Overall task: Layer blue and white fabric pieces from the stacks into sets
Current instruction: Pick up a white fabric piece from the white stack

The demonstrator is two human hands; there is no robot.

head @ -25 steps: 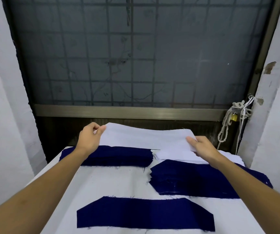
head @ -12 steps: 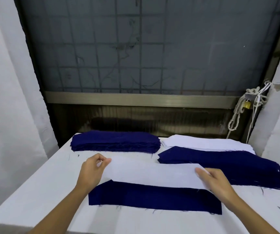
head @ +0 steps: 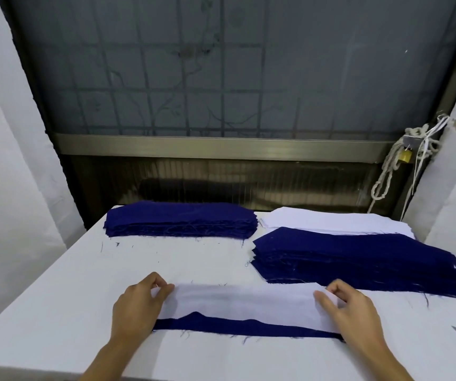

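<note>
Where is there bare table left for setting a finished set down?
Widest bare patch: the table between the far blue stack and the white piece. Also free: left of the left hand, and the front strip below the blue piece. Crowded: the right side, where the big blue stack and white stack sit near the right hand.

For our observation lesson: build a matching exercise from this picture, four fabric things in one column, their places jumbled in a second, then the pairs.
1 white piece
2 single blue piece
3 white stack
4 left blue stack

a far left of the table
b far right, behind the right blue stack
c pinched by left hand and right hand
d under the white piece

Pairs: 1-c, 2-d, 3-b, 4-a
</note>
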